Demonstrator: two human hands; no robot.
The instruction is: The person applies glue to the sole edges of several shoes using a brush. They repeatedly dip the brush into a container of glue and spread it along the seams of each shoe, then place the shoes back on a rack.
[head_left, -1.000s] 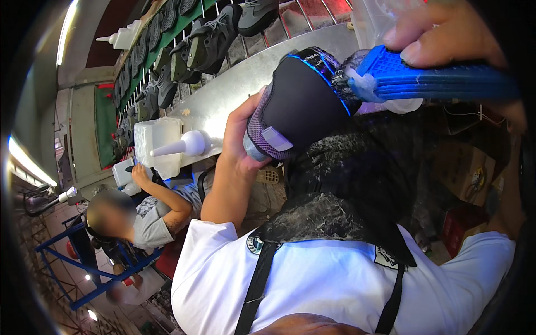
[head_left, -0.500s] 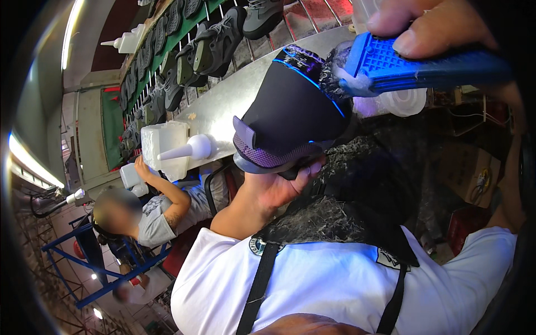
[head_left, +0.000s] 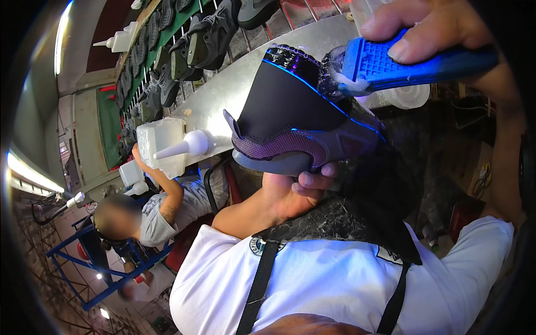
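Gripping dark shoe (head_left: 301, 120) from below, left hand (head_left: 293, 192) tilting it sole-up, likely exposing edge to brush. Right hand (head_left: 441, 25) clamping blue brush (head_left: 402, 61), thumb on top, bristles touching sole (head_left: 293, 61) by heel. Left forearm rising from chest, right arm reaching over. Co-worker (head_left: 151, 209) sitting left, near white squeeze bottle (head_left: 167, 145).

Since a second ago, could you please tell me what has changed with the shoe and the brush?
The left hand has shifted from the shoe's side to underneath it, tilting it. The right hand keeps the blue brush at the sole edge.
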